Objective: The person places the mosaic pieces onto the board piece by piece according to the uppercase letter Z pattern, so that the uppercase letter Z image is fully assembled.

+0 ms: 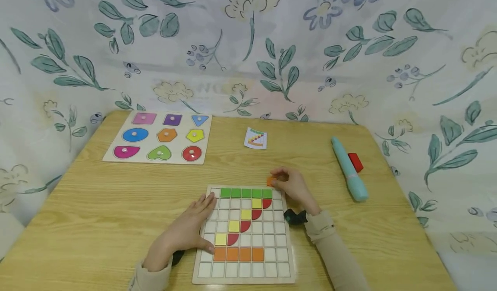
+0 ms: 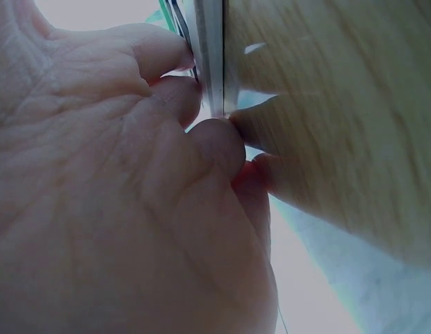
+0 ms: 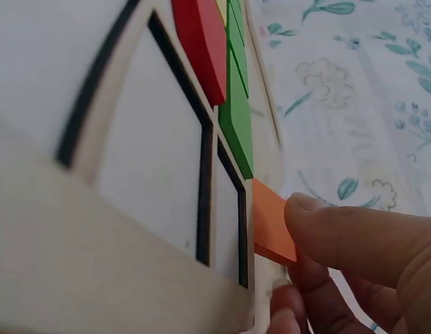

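A white grid board (image 1: 277, 228) with a wooden frame lies on the table. Its top row carries several green square tiles (image 1: 246, 193). Yellow square tiles (image 1: 234, 226) and red quarter-round tiles (image 1: 245, 226) step diagonally down to the left, and several orange tiles (image 1: 245, 254) line a lower row. My left hand (image 1: 190, 226) rests spread along the board's left edge, thumb over the frame by the orange row. Just beyond the top right edge, my right hand (image 1: 293, 187) pinches an orange square tile (image 3: 271, 221) between thumb and fingers.
A shape puzzle board (image 1: 178, 155) with knobbed pieces lies at the back left. A small pattern card (image 1: 256, 138) is at the back middle. To the right are a turquoise stick-like object (image 1: 348, 170) and a red block (image 1: 355, 162). Floral cloth (image 1: 248, 45) hangs behind the table.
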Demonstrator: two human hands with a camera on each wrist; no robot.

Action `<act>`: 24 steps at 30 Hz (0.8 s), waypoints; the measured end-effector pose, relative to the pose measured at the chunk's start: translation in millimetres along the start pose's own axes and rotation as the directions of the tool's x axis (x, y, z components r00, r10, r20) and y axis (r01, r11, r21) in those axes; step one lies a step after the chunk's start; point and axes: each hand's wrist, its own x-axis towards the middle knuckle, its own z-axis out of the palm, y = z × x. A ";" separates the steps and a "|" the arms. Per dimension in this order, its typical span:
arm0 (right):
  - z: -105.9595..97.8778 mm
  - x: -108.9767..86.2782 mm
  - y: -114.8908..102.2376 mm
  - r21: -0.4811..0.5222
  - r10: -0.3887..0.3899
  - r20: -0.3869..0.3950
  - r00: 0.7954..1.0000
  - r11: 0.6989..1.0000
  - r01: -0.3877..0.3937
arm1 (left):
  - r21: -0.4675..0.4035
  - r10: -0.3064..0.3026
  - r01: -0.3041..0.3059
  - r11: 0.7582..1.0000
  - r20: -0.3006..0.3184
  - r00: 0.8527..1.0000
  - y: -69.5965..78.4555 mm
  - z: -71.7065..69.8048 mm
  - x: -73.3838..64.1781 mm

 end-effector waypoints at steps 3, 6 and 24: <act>1.1 -0.7 -2.2 0.010 -0.003 -0.030 1.000 1.000 0.003 | 0.004 0.006 -0.006 1.000 0.005 1.000 -0.2 -0.4 0.5; 1.9 -0.9 -2.8 0.036 0.001 -0.076 0.997 0.999 0.002 | 0.004 0.006 -0.006 1.000 0.007 1.000 0.4 0.0 0.6; 11.1 -91.3 2.0 0.250 0.030 0.244 0.969 0.964 -0.093 | -0.002 0.002 -0.002 1.000 0.012 1.000 -0.7 -4.4 1.6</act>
